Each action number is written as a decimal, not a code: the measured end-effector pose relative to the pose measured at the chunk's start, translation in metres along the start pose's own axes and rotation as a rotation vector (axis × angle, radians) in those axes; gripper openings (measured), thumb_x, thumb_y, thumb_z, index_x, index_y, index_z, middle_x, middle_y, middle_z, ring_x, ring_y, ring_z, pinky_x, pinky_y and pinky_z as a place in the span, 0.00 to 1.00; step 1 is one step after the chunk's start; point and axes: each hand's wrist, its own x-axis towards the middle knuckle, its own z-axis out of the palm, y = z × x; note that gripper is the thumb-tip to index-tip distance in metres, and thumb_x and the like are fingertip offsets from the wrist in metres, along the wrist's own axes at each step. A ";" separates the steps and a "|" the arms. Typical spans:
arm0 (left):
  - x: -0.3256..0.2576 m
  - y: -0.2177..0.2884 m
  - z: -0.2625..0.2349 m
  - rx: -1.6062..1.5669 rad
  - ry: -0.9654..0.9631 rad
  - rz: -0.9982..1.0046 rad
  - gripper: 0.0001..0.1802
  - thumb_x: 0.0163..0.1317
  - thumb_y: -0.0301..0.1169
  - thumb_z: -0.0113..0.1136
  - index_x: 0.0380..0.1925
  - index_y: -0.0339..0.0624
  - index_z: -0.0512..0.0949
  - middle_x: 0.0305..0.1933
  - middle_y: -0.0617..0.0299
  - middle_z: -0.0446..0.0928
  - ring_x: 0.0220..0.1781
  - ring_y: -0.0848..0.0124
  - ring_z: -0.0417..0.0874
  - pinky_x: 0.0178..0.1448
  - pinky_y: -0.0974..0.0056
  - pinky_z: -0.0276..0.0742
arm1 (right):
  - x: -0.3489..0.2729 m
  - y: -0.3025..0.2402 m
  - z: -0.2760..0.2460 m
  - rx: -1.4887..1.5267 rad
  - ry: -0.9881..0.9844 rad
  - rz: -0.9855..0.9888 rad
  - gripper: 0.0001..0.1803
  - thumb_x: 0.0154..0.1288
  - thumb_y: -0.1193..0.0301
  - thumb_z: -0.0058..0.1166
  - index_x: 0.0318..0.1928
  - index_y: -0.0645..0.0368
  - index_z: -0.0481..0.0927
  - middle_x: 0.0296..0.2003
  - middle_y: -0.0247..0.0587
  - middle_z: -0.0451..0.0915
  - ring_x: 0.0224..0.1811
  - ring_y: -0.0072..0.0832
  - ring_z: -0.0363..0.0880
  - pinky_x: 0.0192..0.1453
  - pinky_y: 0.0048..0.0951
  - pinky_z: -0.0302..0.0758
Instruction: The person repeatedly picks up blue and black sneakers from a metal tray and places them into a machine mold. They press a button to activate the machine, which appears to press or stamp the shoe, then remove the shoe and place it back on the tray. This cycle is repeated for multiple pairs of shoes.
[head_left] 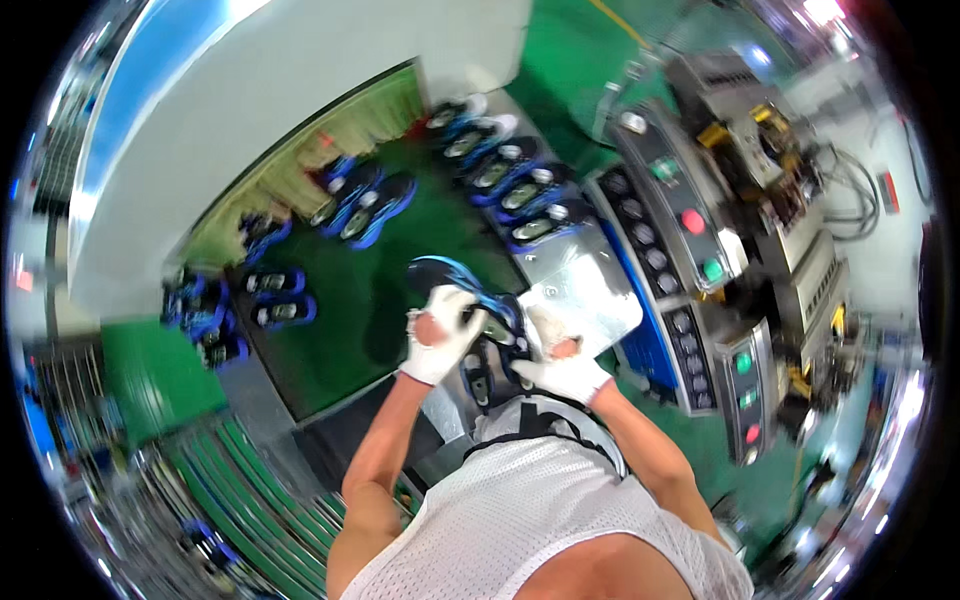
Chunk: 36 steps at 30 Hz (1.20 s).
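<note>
Both of my hands wear white gloves with bare skin showing through gaps. My left hand (440, 335) is closed on a black and blue shoe (445, 275), whose toe points up and to the left. Close by on the right, my right hand (565, 370) reaches to a second dark shoe (511, 325), thumb against its near side; motion blur softens its other fingers. Another dark shoe (477, 378) with a pale inside sits below the hands, close to my waist, partly hidden.
A green conveyor belt (400, 270) carries several blue-black shoes out of a curtained tunnel (300, 140). More shoes line a metal ledge (585, 300) on the right and the belt's left edge. A machine with button panels (690, 210) and gauges stands right. Metal rollers (250, 480) lie lower left.
</note>
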 end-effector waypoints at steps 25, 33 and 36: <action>-0.010 0.433 0.318 -0.707 -0.940 0.162 0.24 0.68 0.20 0.61 0.63 0.38 0.71 0.57 0.55 0.78 0.54 0.69 0.85 0.59 0.63 0.82 | -0.441 0.181 -0.155 1.560 1.543 0.308 0.30 0.60 0.70 0.65 0.62 0.67 0.74 0.49 0.37 0.84 0.45 0.25 0.84 0.52 0.33 0.84; 0.004 0.490 0.358 -0.512 -0.807 0.625 0.23 0.68 0.24 0.64 0.63 0.38 0.74 0.57 0.53 0.78 0.56 0.66 0.84 0.60 0.62 0.81 | -0.463 0.208 -0.152 1.485 1.719 0.179 0.36 0.60 0.72 0.67 0.68 0.62 0.70 0.54 0.38 0.82 0.51 0.28 0.83 0.56 0.35 0.83; 0.016 0.528 0.370 -0.616 -0.872 0.429 0.21 0.68 0.26 0.64 0.61 0.37 0.76 0.58 0.53 0.78 0.56 0.65 0.83 0.61 0.61 0.80 | -0.456 0.199 -0.168 1.517 1.726 0.159 0.34 0.61 0.70 0.67 0.68 0.60 0.72 0.55 0.39 0.82 0.52 0.29 0.83 0.57 0.36 0.83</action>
